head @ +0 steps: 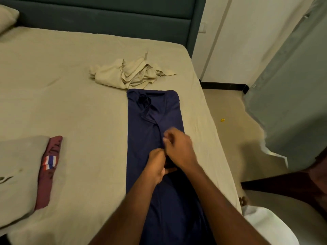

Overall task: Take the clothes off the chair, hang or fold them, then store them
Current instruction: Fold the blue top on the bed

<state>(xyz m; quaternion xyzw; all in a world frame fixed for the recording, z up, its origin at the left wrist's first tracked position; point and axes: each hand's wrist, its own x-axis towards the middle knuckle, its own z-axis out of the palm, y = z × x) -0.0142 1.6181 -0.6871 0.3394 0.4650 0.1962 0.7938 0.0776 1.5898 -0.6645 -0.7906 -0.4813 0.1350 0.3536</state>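
Navy blue trousers [141, 124] lie lengthwise on the bed [79, 103], folded into a narrow strip with the waistband at the far end. My left hand [156, 165] and my right hand [178, 149] meet over the middle of the strip. Both pinch the fabric there, fingers closed. A crumpled beige garment [127, 73] lies just beyond the waistband. At the left a folded maroon garment [49, 167] with a red, white and blue patch lies beside a folded grey garment [19, 174].
A dark green headboard [106, 16] runs along the far side, with a pillow [7, 16] at the top left. The bed's right edge drops to a beige floor [235, 138]. A grey-green door panel [292, 94] stands at the right. A small yellow object [222, 119] lies on the floor.
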